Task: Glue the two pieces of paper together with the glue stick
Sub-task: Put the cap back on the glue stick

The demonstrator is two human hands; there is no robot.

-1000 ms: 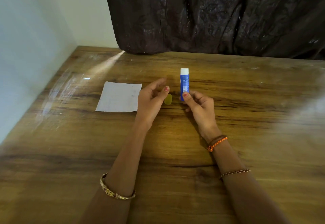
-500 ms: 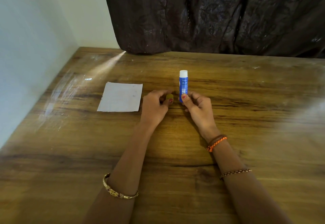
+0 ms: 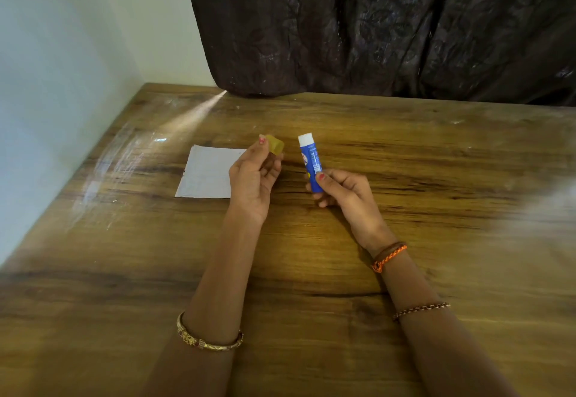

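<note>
My right hand (image 3: pixel 341 192) holds a blue glue stick (image 3: pixel 310 161) by its lower end, lifted off the table and tilted slightly left, its white glue tip bare at the top. My left hand (image 3: pixel 254 178) pinches the small yellow cap (image 3: pixel 275 144) between thumb and fingertips, raised just left of the stick. A white piece of paper (image 3: pixel 207 173) lies flat on the wooden table (image 3: pixel 296 272), partly hidden behind my left hand. I see only one sheet; a second could lie under it.
A dark curtain (image 3: pixel 389 28) hangs along the table's far edge. A pale wall (image 3: pixel 56 78) runs along the left side. Bangles and thread bands circle both wrists.
My left hand has picked the yellow cap up off the table and raised it. My right hand has lifted the glue stick from standing on the table and tilted it.
</note>
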